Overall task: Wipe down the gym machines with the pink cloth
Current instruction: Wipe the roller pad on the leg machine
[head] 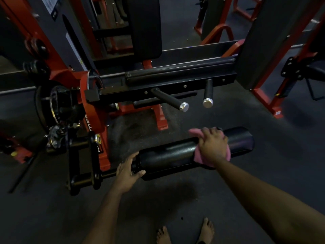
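- Pink cloth [198,157], where is it?
- On the pad [167,154], right of middle, draped over the top. Right grip [212,147] is clamped on it, fingers curled over cloth and pad together.
- Left grip [127,170]?
- Clasped round the pad's left end, thumb below, fingers above. Looks like it steadies the pad.
- Risks?
- First one: the pad may be a roller. If the left grip loosens, I'd guess it spins under the wipe and the cloth just rides along, cleaning nothing.
- Next?
- Cloth is bunched, one corner sticks out past the knuckles. A bunched cloth touches only a narrow band, so strips could get skipped, likely the underside, which is hidden.
- Anything with the machine?
- Pad hangs off a black arm [82,159] on the red frame [91,110]. Pushing hard downward could swing that arm. Can't tell if it's locked.
- And the person?
- Bare feet [207,229] on the floor [175,199], near the pad. A swinging arm could catch toes.
- Other parts?
- Two pegs [169,99] and the upper bar [175,74] sit beyond, well apart from the cloth. Easy to forget them.
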Available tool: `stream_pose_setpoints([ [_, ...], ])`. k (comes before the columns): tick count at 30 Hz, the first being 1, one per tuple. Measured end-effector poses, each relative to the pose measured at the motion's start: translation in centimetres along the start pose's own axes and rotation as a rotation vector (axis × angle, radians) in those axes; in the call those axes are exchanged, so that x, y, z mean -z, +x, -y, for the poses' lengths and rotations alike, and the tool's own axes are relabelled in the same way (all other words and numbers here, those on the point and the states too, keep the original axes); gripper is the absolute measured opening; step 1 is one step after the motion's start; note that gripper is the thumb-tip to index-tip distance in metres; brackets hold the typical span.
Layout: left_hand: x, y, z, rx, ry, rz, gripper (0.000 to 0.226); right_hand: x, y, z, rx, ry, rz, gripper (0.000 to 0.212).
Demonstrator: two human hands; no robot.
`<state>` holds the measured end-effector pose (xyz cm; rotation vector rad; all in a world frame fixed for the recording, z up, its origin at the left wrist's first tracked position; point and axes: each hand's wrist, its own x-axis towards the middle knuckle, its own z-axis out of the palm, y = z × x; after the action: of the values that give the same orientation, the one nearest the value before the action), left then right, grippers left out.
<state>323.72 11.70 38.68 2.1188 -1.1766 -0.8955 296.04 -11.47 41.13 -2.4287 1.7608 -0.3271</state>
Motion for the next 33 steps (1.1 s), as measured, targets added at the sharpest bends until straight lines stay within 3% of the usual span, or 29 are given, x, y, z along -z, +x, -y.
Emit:
stream_pose_setpoints([
  [5, 0.8, 1.1, 0.2, 0.040, -0.006, 0.037, 0.082, 1.8, 1.0, -5.9, -0.163, 0.111, -0.007, 0.027],
  [9, 1.0, 2.5, -3.2, 0.068, 0.072, -0.060, 0.055, 3.4, 1.8, -7.9, -0.189, 0.276, -0.034, 0.029],
  [14, 0.3, 4.1, -11.2, -0.185, -0.078, -0.232, 0.032, 6.8, 2.0, -7.8, -0.201, 0.706, -0.105, 0.012],
  [21, -0.4, 6.6, -24.5, -0.434, -0.150, -0.450, 0.014, 13.3, 4.4, -10.0, -0.107, 0.985, -0.146, 0.017],
  [33, -8.0, 13.6, -39.3, -0.436, -0.089, -0.536, 0.009, 20.3, 13.5, -19.0, 0.022, 1.074, -0.152, 0.017],
])
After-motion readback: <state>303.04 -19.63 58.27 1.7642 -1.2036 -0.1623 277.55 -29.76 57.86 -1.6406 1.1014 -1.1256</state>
